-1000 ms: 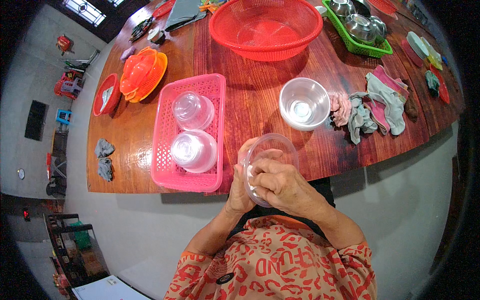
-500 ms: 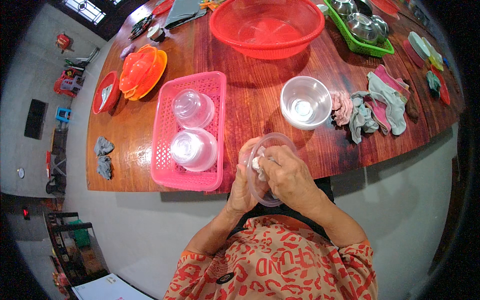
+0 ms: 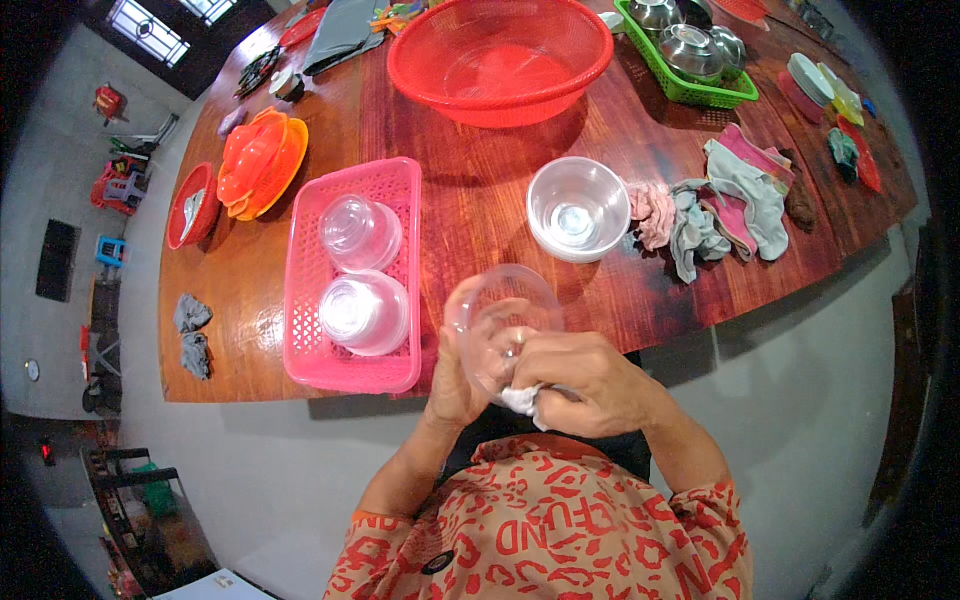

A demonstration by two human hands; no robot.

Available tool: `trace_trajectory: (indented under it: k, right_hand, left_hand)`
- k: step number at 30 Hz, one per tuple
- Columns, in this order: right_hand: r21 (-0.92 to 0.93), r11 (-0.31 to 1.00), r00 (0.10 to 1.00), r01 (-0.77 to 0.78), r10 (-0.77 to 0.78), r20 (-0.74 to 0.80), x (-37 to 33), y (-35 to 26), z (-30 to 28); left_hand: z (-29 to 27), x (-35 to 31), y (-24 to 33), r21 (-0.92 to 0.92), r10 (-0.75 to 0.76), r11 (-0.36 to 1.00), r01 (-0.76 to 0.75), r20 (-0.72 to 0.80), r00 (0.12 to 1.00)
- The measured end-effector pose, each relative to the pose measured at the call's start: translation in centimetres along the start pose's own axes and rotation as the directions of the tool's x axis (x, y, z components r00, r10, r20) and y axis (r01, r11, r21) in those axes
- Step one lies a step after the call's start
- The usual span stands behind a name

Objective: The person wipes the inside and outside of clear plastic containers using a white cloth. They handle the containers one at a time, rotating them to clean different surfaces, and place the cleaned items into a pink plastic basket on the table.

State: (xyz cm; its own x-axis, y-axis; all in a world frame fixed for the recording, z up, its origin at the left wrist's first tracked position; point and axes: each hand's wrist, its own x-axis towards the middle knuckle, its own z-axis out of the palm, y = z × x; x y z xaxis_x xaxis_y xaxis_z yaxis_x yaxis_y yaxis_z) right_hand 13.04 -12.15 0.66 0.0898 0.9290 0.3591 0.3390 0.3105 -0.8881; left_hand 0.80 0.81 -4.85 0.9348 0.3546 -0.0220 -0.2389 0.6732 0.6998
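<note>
A clear plastic bowl (image 3: 520,285) is tilted in front of me, just off the table's near edge. My left hand (image 3: 458,365) grips it from the left and behind, its fingers showing through the plastic. In my right hand (image 3: 590,380) a white cloth (image 3: 522,400) is bunched and pressed against the bowl's lower right rim. A pink plastic basket (image 3: 300,345) left of my hands holds two upturned clear bowls, a far one (image 3: 358,232) and a near one (image 3: 365,312). Another clear tub (image 3: 580,208) stands upright on the table beyond my right hand.
Crumpled cloths (image 3: 700,225) lie to the right of the tub. A big red basin (image 3: 500,75) and a green basket (image 3: 700,90) of metal bowls stand farther back. Orange plastic baskets (image 3: 262,165), a small red basket (image 3: 190,210) and grey rags (image 3: 193,335) are at left.
My right hand has brought the white cloth from inside the bowl down to its lower rim. The left hand still holds the bowl. The whole view has shifted slightly.
</note>
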Motion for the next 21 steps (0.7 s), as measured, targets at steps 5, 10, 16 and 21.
trace_trajectory:
  k: [5, 10, 16, 21]
  right_hand:
    - [-0.569, 0.816, 0.959, 0.1, -0.231, -0.163, -0.8, -0.4, 2.2]
    - [-0.654, 0.737, 0.909, 0.173, -0.374, -0.182, -1.1, 1.3, 1.9]
    - [-0.777, 0.604, 0.946, 0.178, -0.324, -0.035, -1.8, -1.1, -1.8]
    - [-0.747, 0.62, 0.945, 0.241, -0.324, 0.036, -1.9, -1.8, -1.7]
  left_hand:
    - [0.8, 0.0, 0.1, -0.04, -0.066, 0.997, 0.06, -0.167, 0.984]
    - [1.7, 0.1, -0.6, -0.036, -0.117, 0.993, 0.112, -0.219, 0.969]
    - [3.1, -0.9, 0.6, 0.852, 0.676, 0.365, -0.375, 0.034, 0.736]
    - [4.0, -1.3, 2.4, 0.902, 0.05, 0.014, -0.432, 0.431, 0.901]
